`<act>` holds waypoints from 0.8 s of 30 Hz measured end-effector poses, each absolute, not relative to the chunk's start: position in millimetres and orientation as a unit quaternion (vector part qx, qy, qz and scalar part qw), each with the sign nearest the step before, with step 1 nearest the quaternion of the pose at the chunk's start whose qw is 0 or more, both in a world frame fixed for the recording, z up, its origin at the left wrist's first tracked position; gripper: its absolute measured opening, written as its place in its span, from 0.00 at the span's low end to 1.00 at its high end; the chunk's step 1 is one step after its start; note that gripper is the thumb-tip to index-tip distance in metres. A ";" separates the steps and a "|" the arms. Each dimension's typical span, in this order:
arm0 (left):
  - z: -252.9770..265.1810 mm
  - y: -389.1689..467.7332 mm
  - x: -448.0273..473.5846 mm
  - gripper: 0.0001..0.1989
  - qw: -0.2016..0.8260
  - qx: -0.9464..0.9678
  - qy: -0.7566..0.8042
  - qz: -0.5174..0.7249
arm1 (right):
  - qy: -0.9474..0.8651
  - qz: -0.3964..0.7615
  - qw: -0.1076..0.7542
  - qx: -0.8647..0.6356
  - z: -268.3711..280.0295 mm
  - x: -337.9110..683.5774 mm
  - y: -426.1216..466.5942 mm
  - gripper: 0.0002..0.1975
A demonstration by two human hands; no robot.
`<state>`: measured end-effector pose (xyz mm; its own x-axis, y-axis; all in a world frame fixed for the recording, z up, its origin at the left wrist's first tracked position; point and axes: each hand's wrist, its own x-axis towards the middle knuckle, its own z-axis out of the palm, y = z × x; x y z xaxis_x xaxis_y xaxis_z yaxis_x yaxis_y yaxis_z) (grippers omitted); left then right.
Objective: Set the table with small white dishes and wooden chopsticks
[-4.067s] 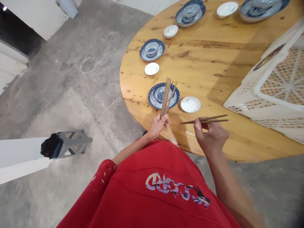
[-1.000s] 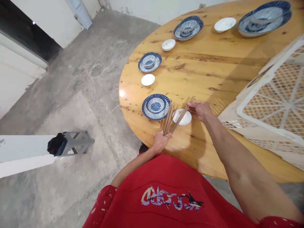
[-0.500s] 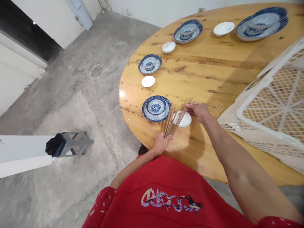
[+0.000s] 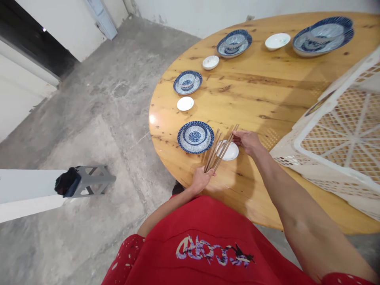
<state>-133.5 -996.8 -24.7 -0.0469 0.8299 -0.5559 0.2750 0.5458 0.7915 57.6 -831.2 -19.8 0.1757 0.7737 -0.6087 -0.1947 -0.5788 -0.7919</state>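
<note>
A fanned bundle of wooden chopsticks (image 4: pixel 214 156) is gripped near its lower end by my left hand (image 4: pixel 202 178), close to the table's edge. The fingers of my right hand (image 4: pixel 246 140) are closed at the far ends of several chopsticks on the right of the fan. Under these sticks lies a small white dish (image 4: pixel 230 151), partly covered by them. To the left of the bundle is a blue-and-white plate (image 4: pixel 182 143) with a matching bowl (image 4: pixel 195 136) on it.
A white plastic basket (image 4: pixel 299 146) stands on the wooden table (image 4: pixel 246 103) at right. Along the rim are more patterned plates with bowls (image 4: pixel 187 82) and small white dishes (image 4: pixel 185 103). A grey stool (image 4: pixel 95 181) with dark cloth stands left on the concrete floor.
The view has tilted slightly, so the table sits a little lower. Both hands stay nearly in place on the chopsticks, and the gaps between the sticks shift slightly.
</note>
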 end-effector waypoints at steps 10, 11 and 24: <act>-14.0 -994.1 -134.6 0.13 0.537 0.438 0.689 0.213 | -0.217 0.596 0.391 -0.667 -22.3 57.3 -830.9 0.12; -13.7 -993.8 -134.7 0.13 0.538 0.438 0.688 0.213 | -0.217 0.596 0.390 -0.668 -22.3 57.3 -830.8 0.12; -19.0 -991.6 -136.2 0.13 0.552 0.437 0.672 0.230 | -0.203 0.565 0.386 -0.700 -29.5 47.1 -823.7 0.10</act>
<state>-136.2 -991.6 -19.0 -0.0086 0.8408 -0.5412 0.3341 0.5125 0.7910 47.1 -823.7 -29.5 0.2790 0.7210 -0.6343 -0.1519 -0.6191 -0.7705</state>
